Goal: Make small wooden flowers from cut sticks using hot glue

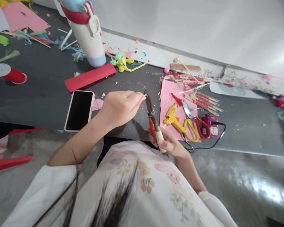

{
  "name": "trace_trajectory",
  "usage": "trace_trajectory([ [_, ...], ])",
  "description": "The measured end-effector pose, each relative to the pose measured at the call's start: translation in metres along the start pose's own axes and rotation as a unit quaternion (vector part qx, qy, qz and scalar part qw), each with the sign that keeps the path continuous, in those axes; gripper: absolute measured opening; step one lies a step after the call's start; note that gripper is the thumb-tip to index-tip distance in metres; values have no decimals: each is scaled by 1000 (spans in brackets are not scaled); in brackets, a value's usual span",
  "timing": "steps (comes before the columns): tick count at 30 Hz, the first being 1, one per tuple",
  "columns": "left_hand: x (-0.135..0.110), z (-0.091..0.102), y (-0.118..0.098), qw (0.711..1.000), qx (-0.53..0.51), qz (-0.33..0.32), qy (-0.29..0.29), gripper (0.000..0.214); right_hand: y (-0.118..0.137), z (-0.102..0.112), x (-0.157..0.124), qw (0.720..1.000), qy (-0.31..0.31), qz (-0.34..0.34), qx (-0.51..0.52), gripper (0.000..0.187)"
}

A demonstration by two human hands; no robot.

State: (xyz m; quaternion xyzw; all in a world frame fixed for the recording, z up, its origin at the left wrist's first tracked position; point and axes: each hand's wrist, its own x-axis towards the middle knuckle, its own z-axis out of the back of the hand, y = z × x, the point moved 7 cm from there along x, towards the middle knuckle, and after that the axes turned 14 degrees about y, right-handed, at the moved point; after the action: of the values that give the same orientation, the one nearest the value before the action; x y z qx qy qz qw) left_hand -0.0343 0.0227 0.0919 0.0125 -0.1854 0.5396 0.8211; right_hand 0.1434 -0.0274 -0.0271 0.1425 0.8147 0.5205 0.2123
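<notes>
My left hand [123, 105] is closed in a pinch, and the short end of a pale wooden stick [144, 95] sticks out past its fingertips. That end lies by the dark blades of a pair of shears [149, 105]; whether the blades touch it I cannot tell. My right hand [169, 144] is wrapped round the shears' handles, one red and one whitish. Small pale chips are scattered on the dark table [123, 130] beneath. To the right of the shears, a yellow glue gun [174, 118] and scissors [190, 119] rest on a pink sheet [167, 91].
A phone [79, 110] lies left of my left hand, with a red folded strip [90, 77] and a tall bottle [91, 41] behind. Red-and-pale sticks [204, 102] are bundled at the right, near a purple box [210, 124] and black cord [221, 135]. A red thread spool [13, 75] lies far left.
</notes>
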Motion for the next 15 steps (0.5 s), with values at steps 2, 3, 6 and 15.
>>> trace_trajectory([
  [2,1,-3,1,1000,-9,9,11,36,0,-1,1,1000,0,-3,4,56],
  [3,1,-4,2,1000,-17,15,17,37,0,-2,1,1000,-1,-4,3,57],
  [6,2,-9,7,997,-50,41,41,40,0,-4,2,1000,-5,-5,2,59],
  [15,4,-14,15,980,-144,106,93,47,-1,-6,1,1000,11,-7,15,59],
])
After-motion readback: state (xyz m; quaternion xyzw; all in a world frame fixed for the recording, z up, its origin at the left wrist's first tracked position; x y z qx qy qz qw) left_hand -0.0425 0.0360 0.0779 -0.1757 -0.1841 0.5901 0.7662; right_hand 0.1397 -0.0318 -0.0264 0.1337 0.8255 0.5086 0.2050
